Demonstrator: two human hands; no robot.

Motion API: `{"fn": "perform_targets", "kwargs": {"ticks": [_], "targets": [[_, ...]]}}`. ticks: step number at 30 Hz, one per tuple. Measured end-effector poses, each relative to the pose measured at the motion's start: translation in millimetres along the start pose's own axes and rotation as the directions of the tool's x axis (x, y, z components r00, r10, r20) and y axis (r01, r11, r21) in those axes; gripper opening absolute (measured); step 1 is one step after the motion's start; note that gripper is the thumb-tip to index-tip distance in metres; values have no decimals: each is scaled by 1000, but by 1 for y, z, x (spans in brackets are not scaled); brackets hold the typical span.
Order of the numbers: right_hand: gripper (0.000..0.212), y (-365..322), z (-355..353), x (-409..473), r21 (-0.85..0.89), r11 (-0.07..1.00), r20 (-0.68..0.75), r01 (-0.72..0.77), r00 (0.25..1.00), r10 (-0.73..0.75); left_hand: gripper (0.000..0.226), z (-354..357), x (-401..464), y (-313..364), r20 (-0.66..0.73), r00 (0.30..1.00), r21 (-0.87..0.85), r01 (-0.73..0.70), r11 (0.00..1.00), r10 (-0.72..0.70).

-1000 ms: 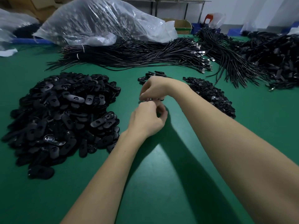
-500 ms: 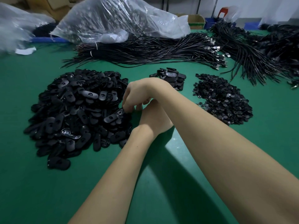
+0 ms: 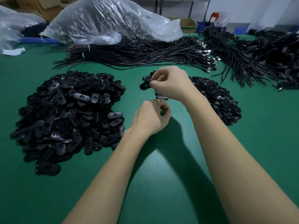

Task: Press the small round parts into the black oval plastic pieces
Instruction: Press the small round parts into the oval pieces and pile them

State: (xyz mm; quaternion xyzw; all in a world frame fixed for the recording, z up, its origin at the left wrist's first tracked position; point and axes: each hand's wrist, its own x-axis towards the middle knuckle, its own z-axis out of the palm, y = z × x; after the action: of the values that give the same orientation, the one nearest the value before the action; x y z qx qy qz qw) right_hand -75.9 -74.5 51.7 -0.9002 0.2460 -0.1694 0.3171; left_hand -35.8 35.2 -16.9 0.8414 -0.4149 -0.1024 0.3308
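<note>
A big heap of black oval plastic pieces (image 3: 68,113) lies on the left of the green table. On the right is a flatter heap of small round parts (image 3: 220,101). Between them sits a small pile of oval pieces (image 3: 145,78). My right hand (image 3: 171,83) hovers over that small pile, thumb and forefinger pinching a black oval piece (image 3: 145,86). Just below it is my left hand (image 3: 152,117), its fingers curled, their tips close to a black piece (image 3: 161,97) at the pile's near edge. Its palm is turned away, hiding whether it holds anything.
Bundles of black cables (image 3: 145,52) stretch across the back of the table, with more tangled cables (image 3: 258,54) at the right. A large clear plastic bag (image 3: 110,21) lies behind them. The green table top (image 3: 161,191) shows between my forearms.
My right hand has left the edge of the big heap and moved right to the small pile. My left hand, earlier partly under the right arm, is now in plain sight.
</note>
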Motion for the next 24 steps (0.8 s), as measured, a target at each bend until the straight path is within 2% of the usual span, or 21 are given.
{"fn": "perform_targets", "kwargs": {"ticks": [3,5,7,8,10,12,13,15,17,20,22,24], "targets": [[6,36,-14,-22,78,995,-120,-55,991,64,9,-2,-3,1,-47,998,116,-26,993,32],[7,55,-19,-39,161,983,-112,-84,988,103,13,-2,-2,0,-128,987,288,-61,956,102],[8,68,-22,-52,222,968,-83,-118,987,139,16,-3,0,0,-168,978,324,-59,944,119],[10,72,-22,-56,254,958,-67,-136,985,158,18,-3,1,0,-166,980,268,-61,961,108],[17,77,-22,-60,325,932,-13,-163,984,177,25,-4,2,2,-113,991,15,-68,998,70],[24,79,-23,-62,358,918,54,-172,985,163,28,-5,2,5,-37,999,-240,-37,970,29],[26,79,-24,-62,373,912,75,-167,986,150,24,-5,2,7,-24,999,-294,-31,955,25],[29,80,-27,-63,386,908,97,-165,986,138,10,-4,2,7,-58,997,-306,-56,950,40],[28,83,-30,-63,370,913,90,-169,985,145,6,-4,1,8,-91,995,-328,-67,942,39],[22,82,-28,-64,411,895,102,-172,984,143,5,-2,1,10,-8,1000,-440,-23,898,22],[22,79,-25,-64,433,882,125,-185,982,145,10,1,0,9,27,999,-397,-19,917,32],[22,79,-24,-63,408,893,82,-190,982,171,13,2,-1,8,15,999,-304,-41,952,47]]}}
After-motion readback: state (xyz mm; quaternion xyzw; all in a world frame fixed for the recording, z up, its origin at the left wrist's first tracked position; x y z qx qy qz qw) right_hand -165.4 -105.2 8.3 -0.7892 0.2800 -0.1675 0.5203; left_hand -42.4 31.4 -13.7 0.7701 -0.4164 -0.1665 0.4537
